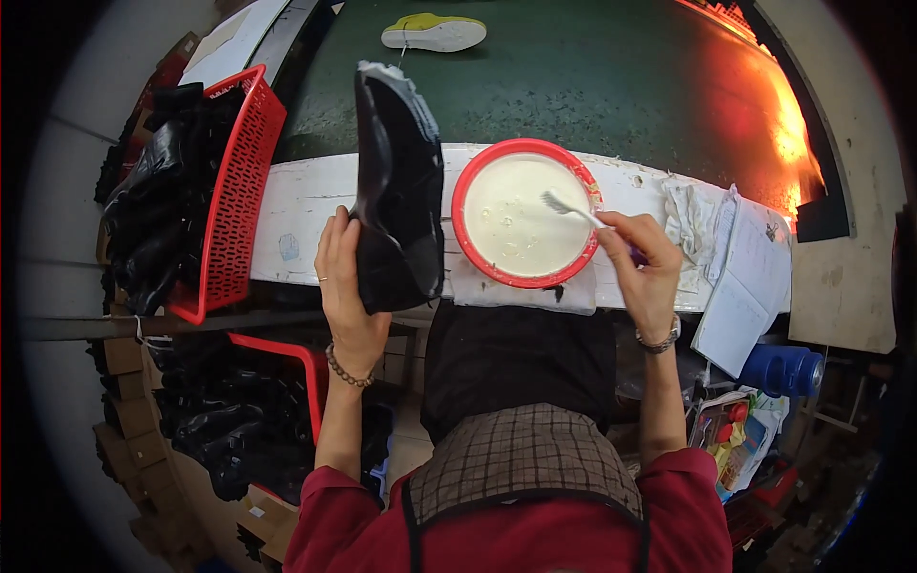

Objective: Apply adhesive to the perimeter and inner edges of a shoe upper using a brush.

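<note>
My left hand (351, 277) is wrapped round a black boot (399, 191), held upright over the white ledge with its toe end pointing away from me. A whitish coating shows along the boot's far edge. Between finger and thumb, my right hand (645, 263) grips a brush (571, 209) with a white handle. Its bristles hover over a red bowl (460, 218) of creamy white liquid (511, 215), near the bowl's right side. Whether the bristles touch the liquid I cannot tell.
A red basket (244, 181) of black boots (158, 201) stands at left; another lot of boots (239, 411) lies below. Beyond the ledge is a dark green belt (573, 86) with a yellow-green shoe (435, 33). An orange glow (778, 115), a notebook (740, 286) and a blue jug (781, 371) are at right.
</note>
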